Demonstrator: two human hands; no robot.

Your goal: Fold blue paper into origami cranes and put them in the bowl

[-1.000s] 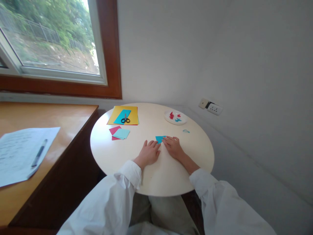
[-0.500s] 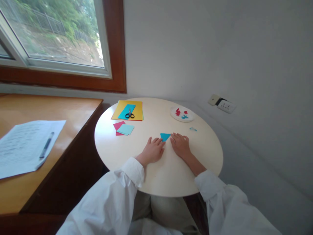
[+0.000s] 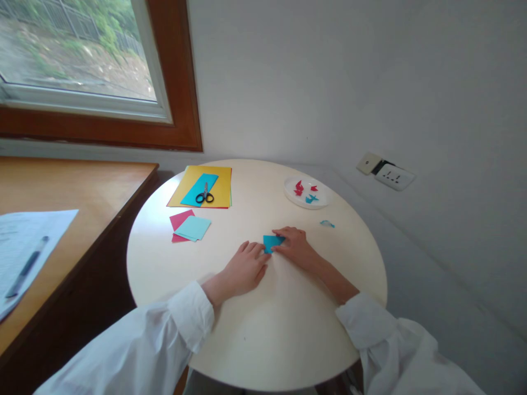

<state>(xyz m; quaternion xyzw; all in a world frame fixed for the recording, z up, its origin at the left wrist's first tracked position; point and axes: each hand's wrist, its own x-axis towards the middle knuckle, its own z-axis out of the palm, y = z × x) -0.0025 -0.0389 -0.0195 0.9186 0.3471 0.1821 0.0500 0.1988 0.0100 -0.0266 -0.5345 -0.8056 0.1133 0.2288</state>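
A small folded blue paper (image 3: 272, 242) lies on the round cream table (image 3: 255, 323). My left hand (image 3: 244, 269) rests flat beside it, fingertips touching its lower left edge. My right hand (image 3: 294, 248) covers the paper's right side, with fingers pinched on its edge. Both sleeves are white.
Black scissors (image 3: 204, 196) lie on blue and yellow sheets (image 3: 220, 189) at the back left. Pink and light blue squares (image 3: 190, 226) sit nearer. A white plate (image 3: 307, 193) holds red and blue folded pieces; a blue scrap (image 3: 327, 223) lies nearby. A wooden desk (image 3: 82, 192) with paper and pen (image 3: 25, 267) stands left.
My right hand has slid left over the blue paper, which now shows as a smaller shape. The view has shifted down and to the right.
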